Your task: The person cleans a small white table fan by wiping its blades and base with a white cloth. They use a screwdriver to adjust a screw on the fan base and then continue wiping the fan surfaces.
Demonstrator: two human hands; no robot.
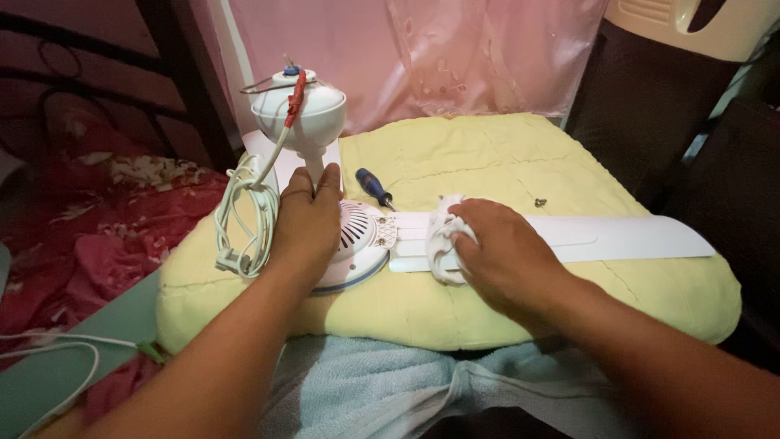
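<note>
A white ceiling fan lies on a yellow cushion (487,154). My left hand (309,223) grips the fan's round motor housing (361,236) where the down rod rises to the white canopy cup (299,110). My right hand (504,252) presses a crumpled white cloth (443,236) onto the white fan blade (617,236), close to the blade bracket. The blade reaches to the right across the cushion.
A blue-handled screwdriver (372,185) and a small screw (540,202) lie on the cushion. A coiled white cord (244,219) hangs left of the fan. A red floral bedspread (97,219) is at left, a pale blue towel (382,382) in front, a pink curtain (439,49) behind.
</note>
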